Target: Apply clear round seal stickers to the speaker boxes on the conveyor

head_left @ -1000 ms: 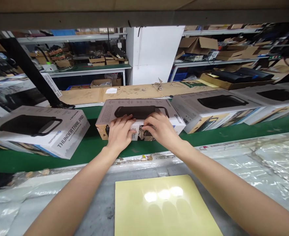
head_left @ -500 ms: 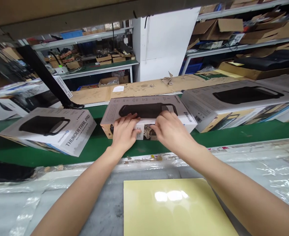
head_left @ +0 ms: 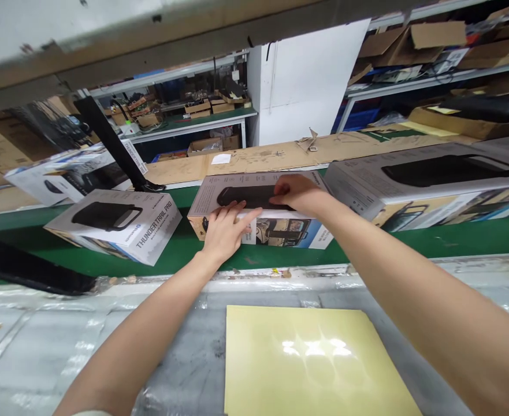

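A white printed speaker box [head_left: 254, 180] lies on the green belt in front of me, with a black speaker pictured on top and a photo strip along its near side. My left hand [head_left: 225, 232] rests on the box's near left edge, fingers stretched out over the top and thumb spread to the right. Above the top face, my right hand [head_left: 298, 193] is closed with its fingers curled inward. Whatever those fingers may hold is hidden. The near side of the box shows uncovered to the right of my left hand.
Another white box [head_left: 115, 222] sits on the belt to the left, and more boxes [head_left: 436, 173] stand close on the right. Nearer me, a glossy yellow sheet [head_left: 315, 358] lies on the grey surface. A black post [head_left: 111, 144] rises at the left; a beam [head_left: 185, 49] crosses overhead.
My right hand has risen from the near side of the box to above its top, uncovering the photo strip. My left hand stays on the left edge, its thumb now spread wider.
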The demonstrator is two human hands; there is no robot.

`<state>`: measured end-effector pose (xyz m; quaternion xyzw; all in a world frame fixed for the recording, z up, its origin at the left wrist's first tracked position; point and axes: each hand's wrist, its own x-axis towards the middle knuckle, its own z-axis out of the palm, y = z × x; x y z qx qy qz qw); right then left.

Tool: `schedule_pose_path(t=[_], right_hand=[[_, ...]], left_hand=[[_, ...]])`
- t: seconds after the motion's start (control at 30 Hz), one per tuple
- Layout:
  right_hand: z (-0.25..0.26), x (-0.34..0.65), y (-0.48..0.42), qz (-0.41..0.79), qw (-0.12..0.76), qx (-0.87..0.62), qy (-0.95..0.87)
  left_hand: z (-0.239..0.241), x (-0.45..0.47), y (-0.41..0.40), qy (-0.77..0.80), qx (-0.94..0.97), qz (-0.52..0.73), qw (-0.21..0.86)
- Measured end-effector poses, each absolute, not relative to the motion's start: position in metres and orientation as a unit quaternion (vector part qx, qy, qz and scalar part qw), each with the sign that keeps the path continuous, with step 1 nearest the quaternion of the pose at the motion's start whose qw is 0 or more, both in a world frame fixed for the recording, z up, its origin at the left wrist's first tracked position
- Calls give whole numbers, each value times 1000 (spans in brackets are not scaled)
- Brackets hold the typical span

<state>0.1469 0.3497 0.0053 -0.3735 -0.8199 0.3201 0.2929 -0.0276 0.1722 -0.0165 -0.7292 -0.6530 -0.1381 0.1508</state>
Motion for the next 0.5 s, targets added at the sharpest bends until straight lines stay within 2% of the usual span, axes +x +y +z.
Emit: schedule_pose_path(t=[0.1, 0.17, 0.33, 0.5], right_hand=[[-2, 186, 319, 293, 385, -357, -799], [-12, 219, 276, 279, 412, -333, -801], [-40, 289, 160, 304, 304, -195, -882], [-63, 306, 101, 306, 224, -150, -913]], left_hand=[[-8, -17, 169, -668, -723, -104, 139], [-1, -10, 171, -681, -717, -99, 109], [4, -37, 187, -694, -698, -171, 36], [-8, -97, 191, -782, -525, -335, 25]])
